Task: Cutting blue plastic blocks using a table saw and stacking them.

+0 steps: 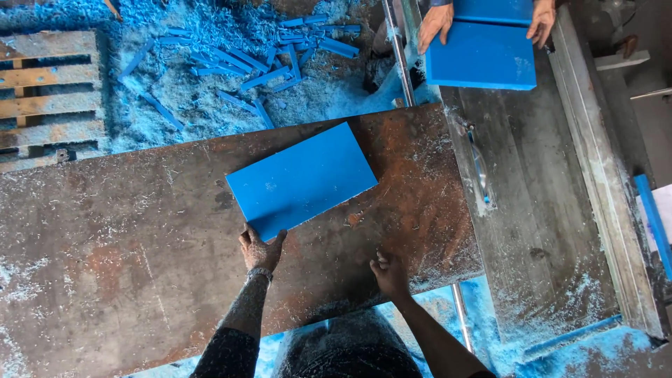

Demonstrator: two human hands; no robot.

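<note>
Blue panel: a flat blue rectangular panel is laid on the rusty metal counter, tilted, with its long edge rising toward 2 o'clock.
Left hand: the left hand is pressed against the panel's near corner at 6 o'clock, fingers spread wide and flat; nothing is clasped in its grip.
Right hand: the right hand is rested on the counter at 5 o'clock of the panel, apart from it, fingers curled into a loose fist; nothing is seen held in its grip.
Saw table: a grey dusty table with a blade slot is seen at 3 o'clock.
Second panel: another blue panel is held at 1 o'clock by a co-worker's two hands.
Floor: blue offcut strips and shavings are scattered at 12 o'clock; a wooden pallet is seen at 10 o'clock.
</note>
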